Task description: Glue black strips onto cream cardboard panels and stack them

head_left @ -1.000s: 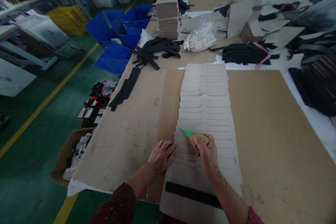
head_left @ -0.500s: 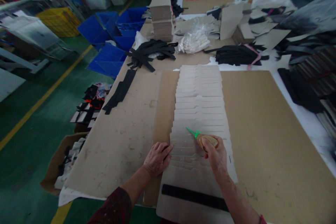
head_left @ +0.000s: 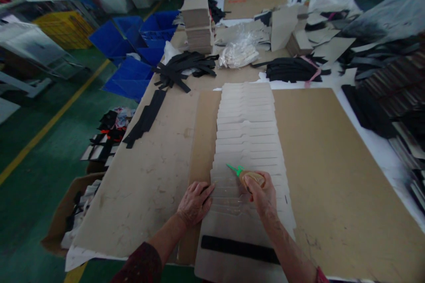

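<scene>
My right hand (head_left: 262, 192) is wrapped round a squeeze bottle (head_left: 253, 180) of amber liquid, probably glue. Its thin green nozzle (head_left: 235, 169) points left and away, over a long row of overlapping greyish-beige card sheets (head_left: 247, 139). Thin shiny lines show on the nearer sheets, below the nozzle. My left hand (head_left: 195, 203) lies with fingers stretched out at the left edge of the row, its fingertips touching the sheets. Across the nearest sheet lies a black strip (head_left: 239, 249), its right end hidden behind my right forearm.
Loose black strips (head_left: 146, 117) lie on the table's left side, with a heap of black strips (head_left: 186, 68) behind. A tall card stack (head_left: 196, 26), a plastic-wrapped bundle (head_left: 239, 51) and a tied black bundle (head_left: 292, 70) stand farther back. Blue bins (head_left: 128, 77) flank the table.
The whole scene has shifted slightly left in view. Both hands and the bottle keep nearly the same place over the sheets. A person in orange at the back has moved a little.
</scene>
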A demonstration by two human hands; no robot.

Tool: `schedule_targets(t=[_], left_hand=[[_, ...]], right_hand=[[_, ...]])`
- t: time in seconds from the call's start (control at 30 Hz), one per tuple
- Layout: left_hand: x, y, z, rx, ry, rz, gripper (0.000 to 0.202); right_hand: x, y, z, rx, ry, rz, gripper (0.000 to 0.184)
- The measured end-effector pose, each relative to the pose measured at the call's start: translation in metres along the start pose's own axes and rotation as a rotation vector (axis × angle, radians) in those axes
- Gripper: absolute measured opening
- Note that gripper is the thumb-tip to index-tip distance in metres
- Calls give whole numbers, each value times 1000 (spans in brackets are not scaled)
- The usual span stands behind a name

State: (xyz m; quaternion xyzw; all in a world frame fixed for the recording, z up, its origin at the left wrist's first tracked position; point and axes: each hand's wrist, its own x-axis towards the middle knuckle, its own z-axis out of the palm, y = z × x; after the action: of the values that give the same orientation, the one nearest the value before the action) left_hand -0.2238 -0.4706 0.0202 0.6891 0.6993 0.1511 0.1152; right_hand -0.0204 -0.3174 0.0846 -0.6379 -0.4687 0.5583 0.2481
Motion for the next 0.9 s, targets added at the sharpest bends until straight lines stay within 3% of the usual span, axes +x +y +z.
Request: schedule_targets(t=[0.2, 0.57, 0.9], left_hand=[[1, 0, -1, -5, -1, 2, 51], [0, 0, -1, 18, 13, 3, 47], [1, -2, 1, 30, 28, 11, 47]], right_hand=[[9, -1, -27, -74, 99, -21, 47], [20, 5, -38, -56, 165, -13, 49], [30, 15, -66, -17, 249, -7, 56]])
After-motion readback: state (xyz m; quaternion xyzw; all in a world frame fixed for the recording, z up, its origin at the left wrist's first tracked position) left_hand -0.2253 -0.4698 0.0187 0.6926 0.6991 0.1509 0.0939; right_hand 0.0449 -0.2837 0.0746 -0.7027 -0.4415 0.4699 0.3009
